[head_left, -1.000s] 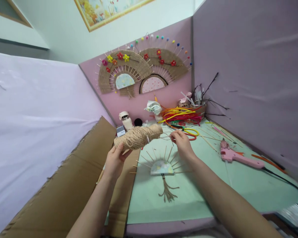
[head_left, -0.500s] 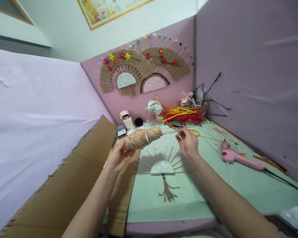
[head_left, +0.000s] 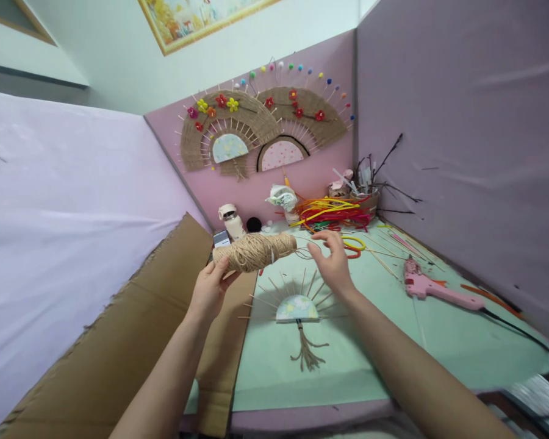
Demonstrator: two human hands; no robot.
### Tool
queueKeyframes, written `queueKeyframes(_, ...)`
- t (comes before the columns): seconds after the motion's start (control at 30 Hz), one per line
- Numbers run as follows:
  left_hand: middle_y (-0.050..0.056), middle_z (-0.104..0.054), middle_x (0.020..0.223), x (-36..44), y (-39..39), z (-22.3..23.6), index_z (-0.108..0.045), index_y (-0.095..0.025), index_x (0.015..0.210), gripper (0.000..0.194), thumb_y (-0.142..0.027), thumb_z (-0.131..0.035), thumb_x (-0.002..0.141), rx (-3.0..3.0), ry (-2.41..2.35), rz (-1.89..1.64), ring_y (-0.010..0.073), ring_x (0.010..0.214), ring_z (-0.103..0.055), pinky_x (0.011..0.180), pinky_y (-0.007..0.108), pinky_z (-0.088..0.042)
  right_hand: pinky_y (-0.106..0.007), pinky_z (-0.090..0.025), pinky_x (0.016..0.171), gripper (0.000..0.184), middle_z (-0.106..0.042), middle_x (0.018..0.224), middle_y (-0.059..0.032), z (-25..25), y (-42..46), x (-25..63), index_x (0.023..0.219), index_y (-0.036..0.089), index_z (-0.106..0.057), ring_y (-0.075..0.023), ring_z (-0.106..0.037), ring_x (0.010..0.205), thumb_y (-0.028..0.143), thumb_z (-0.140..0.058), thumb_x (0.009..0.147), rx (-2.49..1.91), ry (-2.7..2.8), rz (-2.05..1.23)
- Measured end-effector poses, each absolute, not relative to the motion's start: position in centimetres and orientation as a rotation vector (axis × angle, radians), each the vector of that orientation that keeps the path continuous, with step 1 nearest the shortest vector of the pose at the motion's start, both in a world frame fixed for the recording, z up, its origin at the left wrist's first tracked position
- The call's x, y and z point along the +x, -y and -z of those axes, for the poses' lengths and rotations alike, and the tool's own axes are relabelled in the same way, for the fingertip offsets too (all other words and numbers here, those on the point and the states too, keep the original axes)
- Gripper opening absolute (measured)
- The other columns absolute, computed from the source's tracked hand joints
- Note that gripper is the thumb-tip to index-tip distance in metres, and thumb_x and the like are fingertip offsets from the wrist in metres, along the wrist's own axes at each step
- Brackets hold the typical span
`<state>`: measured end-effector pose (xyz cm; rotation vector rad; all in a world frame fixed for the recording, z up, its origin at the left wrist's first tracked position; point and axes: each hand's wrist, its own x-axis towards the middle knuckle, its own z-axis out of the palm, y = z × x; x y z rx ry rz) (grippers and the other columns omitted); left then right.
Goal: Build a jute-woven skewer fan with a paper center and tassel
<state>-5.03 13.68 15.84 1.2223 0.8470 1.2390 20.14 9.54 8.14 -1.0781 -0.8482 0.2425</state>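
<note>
My left hand (head_left: 211,288) grips a spool of jute twine (head_left: 255,252) by its left end and holds it above the table. To the right of the spool, my right hand (head_left: 333,262) is raised with thumb and fingers apart. Loose loops of twine hang between the spool's right end and those fingertips. Below both hands lies a small fan piece (head_left: 297,308), a half-round of pale patterned fabric with thin sticks spreading from it. A frayed twine tassel (head_left: 308,353) extends from its straight edge.
Cardboard (head_left: 119,329) lies along the left. Yellow-orange-handled scissors (head_left: 354,245) and colourful pipe cleaners (head_left: 333,212) are behind my right hand. A pink glue gun (head_left: 439,289) with a cord rests at right. A white bottle (head_left: 232,222) stands behind; finished fans (head_left: 229,122) hang on the pink board.
My right hand has moved slightly left toward the spool and its fingers have spread. The twine strands, pulled straight before, now hang in slack loops. My left hand still holds the spool.
</note>
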Motion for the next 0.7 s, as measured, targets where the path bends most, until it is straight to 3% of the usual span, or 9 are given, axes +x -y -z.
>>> queueKeyframes(0.17, 0.011, -0.069, 0.125, -4.1, -12.5, -15.6, -0.074, -0.017, 0.106, 0.043, -0.043, -0.081, 0.072, 1.335, -0.827, -1.244, 0.0324, 0.127, -0.056, 0.106, 0.049, -0.048, -0.046, -0.037, 0.098, 0.011, -0.059, 0.093, -0.0062, -9.0, -8.4, 18.8, 0.077, 0.025, -0.063, -0.0278, -0.052, 0.101, 0.033, -0.069, 0.076, -1.103, 1.146, -0.161)
queueKeyframes(0.37, 0.013, -0.072, 0.117, -4.5, -12.8, -16.0, -0.074, -0.014, 0.100, 0.043, -0.042, -0.083, 0.069, 1.257, -0.845, -1.237, 0.0325, 0.121, -0.060, 0.104, 0.051, -0.049, -0.039, -0.045, 0.080, 0.012, -0.062, 0.080, -0.0032, -8.1, -9.6, 20.4, 0.076, 0.025, -0.053, -0.0208, -0.055, 0.079, 0.034, -0.057, 0.083, -1.086, 0.809, -0.332)
queueKeyframes(0.53, 0.011, -0.071, 0.119, -5.8, -13.8, -16.4, -0.073, -0.015, 0.104, 0.031, -0.032, -0.076, 0.079, 1.118, -0.830, -1.287, 0.0271, 0.116, -0.063, 0.102, 0.045, -0.052, -0.028, -0.043, 0.057, 0.017, -0.059, 0.066, 0.0016, -7.4, -11.0, 22.3, 0.071, 0.024, -0.047, -0.0127, -0.051, 0.057, 0.033, -0.061, 0.075, -0.978, 0.500, -0.490)
queueKeyframes(0.7, 0.010, -0.072, 0.116, -6.5, -14.6, -16.7, -0.072, -0.016, 0.102, 0.017, -0.022, -0.060, 0.091, 0.910, -0.870, -1.384, 0.0220, 0.104, -0.068, 0.098, 0.041, -0.056, -0.023, -0.043, 0.054, 0.025, -0.057, 0.067, 0.0068, -7.6, -11.1, 23.7, 0.079, 0.025, -0.046, -0.0085, -0.048, 0.054, 0.029, -0.067, 0.067, -0.829, 0.284, -0.455)
